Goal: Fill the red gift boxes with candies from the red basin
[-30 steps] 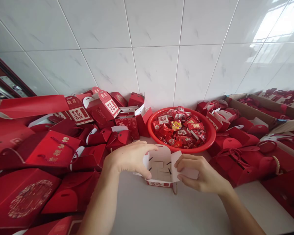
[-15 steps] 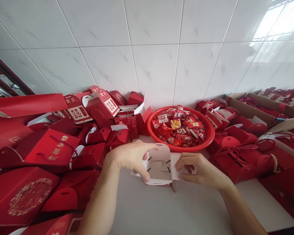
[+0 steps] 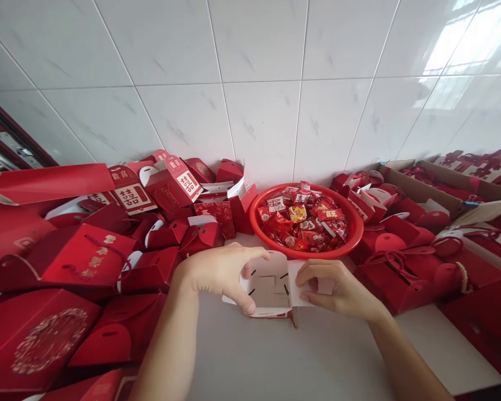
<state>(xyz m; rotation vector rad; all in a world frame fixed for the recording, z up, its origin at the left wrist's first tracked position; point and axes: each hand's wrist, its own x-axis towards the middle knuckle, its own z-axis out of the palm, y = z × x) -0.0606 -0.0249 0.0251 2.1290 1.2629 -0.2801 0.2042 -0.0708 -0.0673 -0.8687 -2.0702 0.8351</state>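
A small cardboard gift box (image 3: 269, 302) stands on the grey tabletop, its white inside facing up and dark cord ends showing at its inner walls. My left hand (image 3: 223, 275) grips its left side, thumb at the near edge and fingers toward the far edge. On the right, my right hand (image 3: 336, 287) holds the box's white side flap between thumb and fingers. Just behind the box is a red plastic basket (image 3: 254, 223) filled with wrapped candies (image 3: 304, 217). No candy shows inside the box.
Many red gift boxes (image 3: 87, 253) are piled on the left. More red boxes (image 3: 404, 264) lie on the right, by an open brown carton (image 3: 413, 186) with red contents. A tiled wall (image 3: 263, 122) rises behind. Grey tabletop (image 3: 284, 362) shows in front.
The right flap and my right hand have shifted slightly. My left hand keeps its hold on the box's left side. The whole view has moved a little.
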